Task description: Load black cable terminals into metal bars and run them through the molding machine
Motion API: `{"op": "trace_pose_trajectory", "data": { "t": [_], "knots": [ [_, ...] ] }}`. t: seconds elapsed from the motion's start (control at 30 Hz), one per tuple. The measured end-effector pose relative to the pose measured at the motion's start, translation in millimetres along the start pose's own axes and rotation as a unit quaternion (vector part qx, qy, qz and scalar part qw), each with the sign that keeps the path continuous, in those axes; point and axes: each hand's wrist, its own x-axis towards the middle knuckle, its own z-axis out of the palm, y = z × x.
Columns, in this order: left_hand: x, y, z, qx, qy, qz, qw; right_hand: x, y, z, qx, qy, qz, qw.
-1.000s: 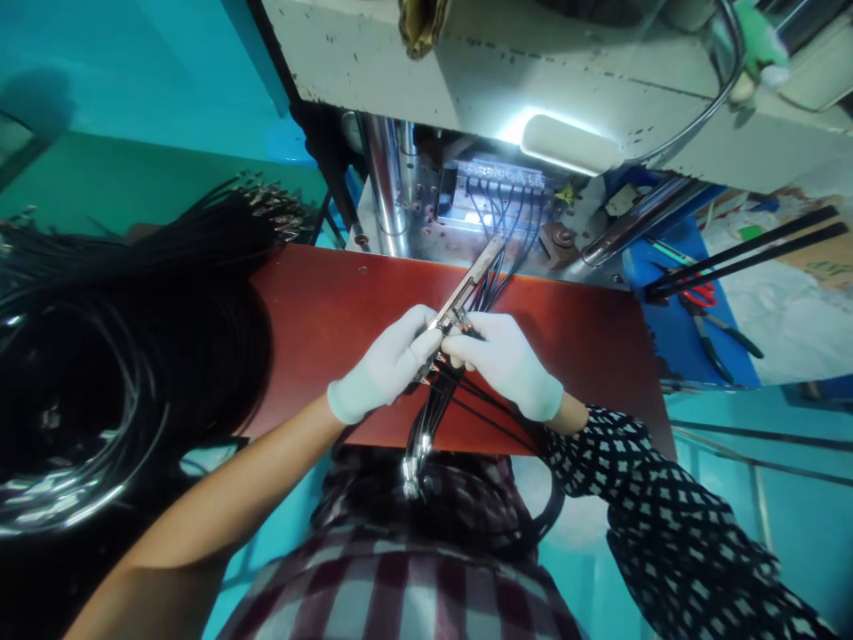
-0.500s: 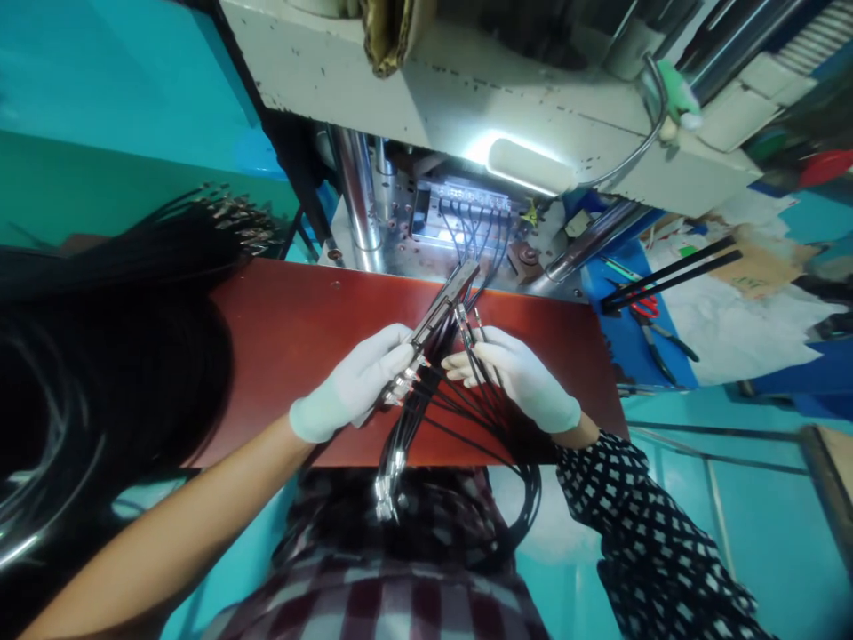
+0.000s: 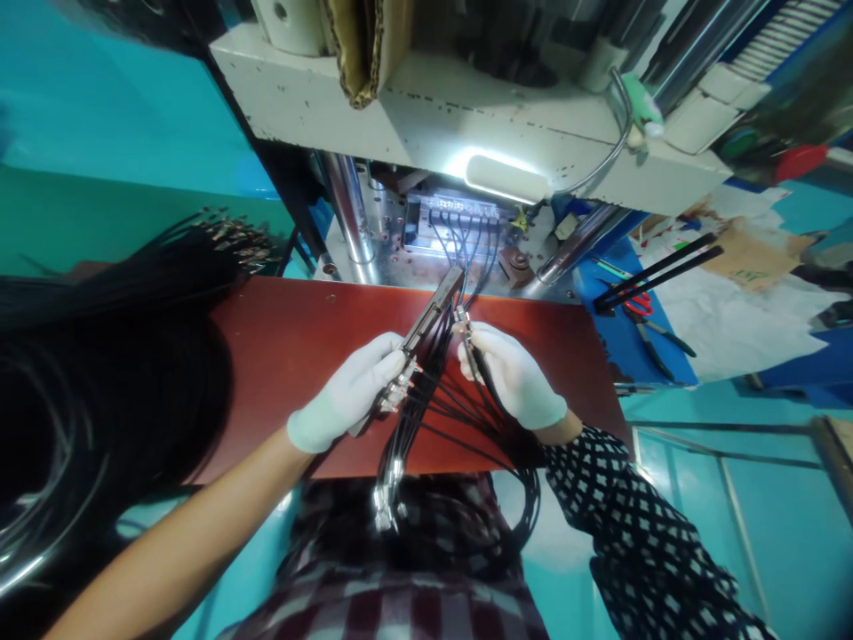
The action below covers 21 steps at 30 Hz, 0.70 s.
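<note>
My gloved left hand (image 3: 363, 382) is closed around a long narrow metal bar with slots (image 3: 433, 311), which slants up and away to the right. Several cable ends with metal connectors (image 3: 398, 391) sit along the bar's lower part, beside my fingers. My gloved right hand (image 3: 510, 369) pinches a black cable with a metal connector (image 3: 462, 318), its tip pointing up beside the bar without clearly touching it. Between my hands a bundle of black cables (image 3: 436, 356) runs from the press toward my lap, where more connector ends (image 3: 386, 507) hang.
Ahead, under a lit lamp (image 3: 510, 178), a press holds a mold (image 3: 459, 231) with several cables in it. A large coil of black cables (image 3: 99, 382) lies at the left of the red-brown table (image 3: 280, 356). Pliers (image 3: 653, 342) rest on the blue surface at right.
My right hand has drawn its fingers together on the cable end and turned it more upright beside the bar. My left hand still holds the bar. The camera view has shifted slightly.
</note>
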Motion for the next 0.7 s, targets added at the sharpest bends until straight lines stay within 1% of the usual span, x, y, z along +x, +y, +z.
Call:
{"op": "trace_pose_trajectory", "data": {
  "t": [0.1, 0.23, 0.33, 0.43, 0.53, 0.63, 0.7],
  "knots": [
    [0, 0, 0.4, 0.006, 0.004, 0.004, 1.0, 5, 1, -1, -0.022, -0.015, -0.014, 1.0],
    [0, 1, 0.9, 0.005, 0.009, 0.004, 1.0, 7, -7, 4, -0.058, -0.018, 0.012, 0.998],
    [1, 1, 0.0, 0.002, 0.007, 0.002, 1.0, 7, -16, 13, -0.15, -0.023, 0.016, 0.988],
    [3, -1, -1.6, -0.011, -0.003, -0.004, 1.0, 6, -21, 22, -0.211, -0.044, -0.008, 0.976],
    [3, -3, -2.6, -0.034, -0.006, -0.01, 0.999, 6, -22, 26, -0.202, -0.053, -0.017, 0.978],
    [3, -4, -2.9, -0.037, -0.007, -0.003, 0.999, 8, -19, 26, -0.205, -0.036, -0.01, 0.978],
    [3, -4, -3.1, -0.032, -0.009, 0.001, 0.999, 10, -17, 25, -0.217, -0.024, -0.019, 0.976]
  ]
}}
